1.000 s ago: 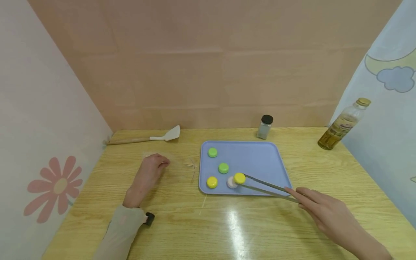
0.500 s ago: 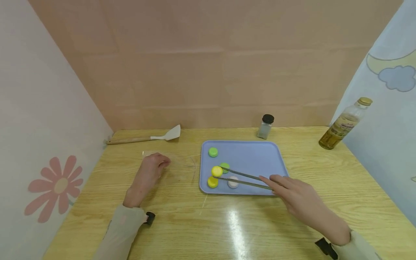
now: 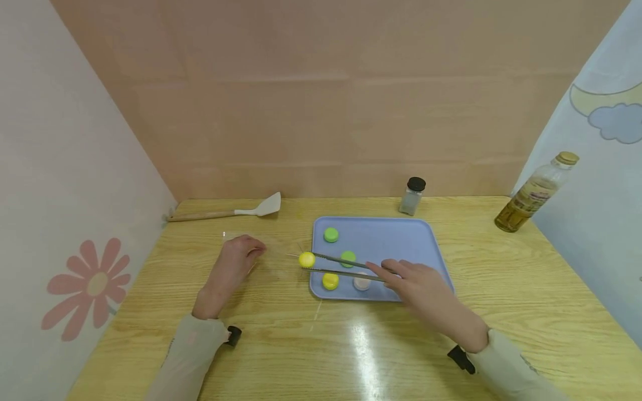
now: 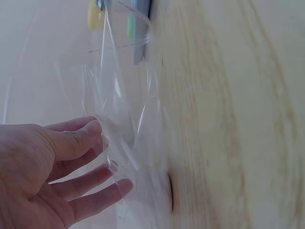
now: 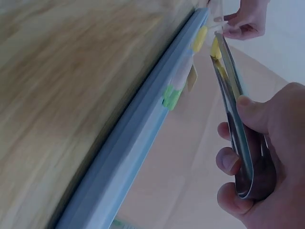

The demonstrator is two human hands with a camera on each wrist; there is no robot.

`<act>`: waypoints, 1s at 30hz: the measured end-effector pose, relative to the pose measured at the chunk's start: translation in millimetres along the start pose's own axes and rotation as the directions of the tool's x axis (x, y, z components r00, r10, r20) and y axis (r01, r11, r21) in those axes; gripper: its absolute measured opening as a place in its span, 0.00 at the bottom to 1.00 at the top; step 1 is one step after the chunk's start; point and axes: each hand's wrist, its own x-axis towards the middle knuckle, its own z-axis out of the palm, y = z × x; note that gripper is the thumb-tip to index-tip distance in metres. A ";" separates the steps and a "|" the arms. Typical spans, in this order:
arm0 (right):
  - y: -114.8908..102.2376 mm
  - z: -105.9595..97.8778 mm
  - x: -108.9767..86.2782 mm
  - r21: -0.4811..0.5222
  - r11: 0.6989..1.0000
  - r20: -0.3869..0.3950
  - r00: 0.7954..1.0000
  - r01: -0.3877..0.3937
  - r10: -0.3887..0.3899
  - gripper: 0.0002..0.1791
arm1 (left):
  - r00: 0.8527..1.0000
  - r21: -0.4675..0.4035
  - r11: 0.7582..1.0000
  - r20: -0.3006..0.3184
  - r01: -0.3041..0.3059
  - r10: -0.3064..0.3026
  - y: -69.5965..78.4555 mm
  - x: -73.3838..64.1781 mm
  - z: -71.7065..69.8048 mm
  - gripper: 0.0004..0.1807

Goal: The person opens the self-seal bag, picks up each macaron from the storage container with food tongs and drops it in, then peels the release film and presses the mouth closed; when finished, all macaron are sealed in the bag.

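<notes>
My left hand (image 3: 234, 264) is at the left of the tray and pinches a clear plastic bag (image 4: 138, 162) between thumb and fingers; its open end spreads toward the tray. My right hand (image 3: 423, 295) grips metal tongs (image 5: 245, 176), whose tips clasp a yellow macaron (image 3: 307, 259) just off the left rim of the blue tray (image 3: 391, 239), near the bag's mouth. On the tray lie two green macarons, one at the upper left (image 3: 331, 234) and one (image 3: 348, 258) partly behind the tongs, another yellow macaron (image 3: 330, 281) and a pale macaron (image 3: 361, 283).
A spatula (image 3: 263, 208) with a wooden handle lies at the back left. Behind the tray stands a small black-capped jar (image 3: 411, 200). An oil bottle (image 3: 529, 197) stands at the back right. Walls border the wooden table at the back and both sides.
My right hand has carried the yellow macaron in the tongs leftward, from above the pale macaron to beyond the tray's left edge. My left hand stays at the bag.
</notes>
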 end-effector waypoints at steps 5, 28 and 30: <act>-5.8 8.5 15.5 -0.017 1.000 0.005 1.000 0.004 -0.003 0.38 | 1.000 -0.002 1.000 0.000 -0.007 0.007 1.9 0.7 -1.5 0.06; -17.8 39.9 70.2 -0.041 0.998 0.072 0.996 0.052 -0.049 0.35 | 1.000 -0.016 1.000 -0.001 -0.001 0.001 4.5 0.7 0.2 0.05; -17.9 42.6 74.3 -0.032 0.998 0.060 0.997 0.055 -0.053 0.34 | 1.000 -0.027 1.000 -0.004 -0.008 0.007 5.1 1.3 -0.3 0.05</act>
